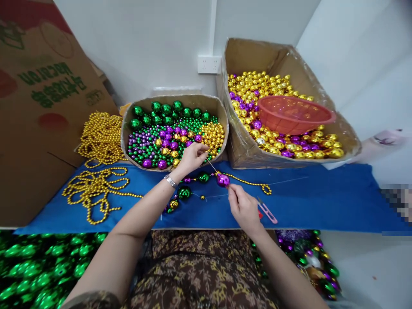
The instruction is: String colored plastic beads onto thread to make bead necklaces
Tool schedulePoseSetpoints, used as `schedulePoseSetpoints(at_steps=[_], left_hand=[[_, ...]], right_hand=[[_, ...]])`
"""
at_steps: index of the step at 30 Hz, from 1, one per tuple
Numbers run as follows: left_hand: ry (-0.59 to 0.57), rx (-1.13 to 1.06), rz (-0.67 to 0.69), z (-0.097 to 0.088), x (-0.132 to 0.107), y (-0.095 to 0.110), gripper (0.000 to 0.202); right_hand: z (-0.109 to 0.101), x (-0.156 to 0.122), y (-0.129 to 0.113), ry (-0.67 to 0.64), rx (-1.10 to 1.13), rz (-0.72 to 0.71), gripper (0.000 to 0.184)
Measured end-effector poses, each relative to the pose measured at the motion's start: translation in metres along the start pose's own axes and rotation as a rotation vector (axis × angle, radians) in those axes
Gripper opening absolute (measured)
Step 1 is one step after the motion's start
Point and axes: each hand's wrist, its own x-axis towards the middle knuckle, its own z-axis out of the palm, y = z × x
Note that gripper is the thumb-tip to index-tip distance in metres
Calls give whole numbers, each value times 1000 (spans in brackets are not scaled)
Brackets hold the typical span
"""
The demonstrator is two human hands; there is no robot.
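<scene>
My right hand (243,206) is closed, its fingertips pinching the lower edge of a shiny purple ball bead (223,180). Up and to the left, over the front rim of the smaller box, my left hand (193,158) is closed on a thin, taut thread (211,165) running down to the bead's top. On the blue cloth around the bead lies a partly strung row with a green ball (204,177), another green ball (184,192) and smaller beads. A string of small gold beads (247,182) extends right from behind the purple bead.
A cardboard box (125,139) of mixed beads stands behind the hands. The larger box (236,150) at right holds gold and purple balls and a red basket (296,118). Gold bead strands (99,189) lie left on the blue cloth (337,201); pink thread snips (268,213) lie right.
</scene>
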Motion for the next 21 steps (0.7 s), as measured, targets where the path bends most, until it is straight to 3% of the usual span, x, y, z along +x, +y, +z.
schedulePoseSetpoints(at_steps=[5,8,11,14,17,21], left_hand=[[-44,30,84,3,1,7,28],[4,105,182,-10,-2,12,27],[74,256,148,-44,-7,3,21],[161,469,-20,-94,-12,-23,16],[153,605,-208,-137,-16,-55,10],[130,612,-275,-161,-20,-84,18]], right_hand=[[3,-1,2,-8,-1,-5,20],[2,-2,4,-4,-6,-11,20],[0,-4,6,3,-8,-7,20],[0,-5,8,4,-6,-12,20],[4,-6,7,-4,7,-22,19],[13,-5,3,-28,48,-19,19]])
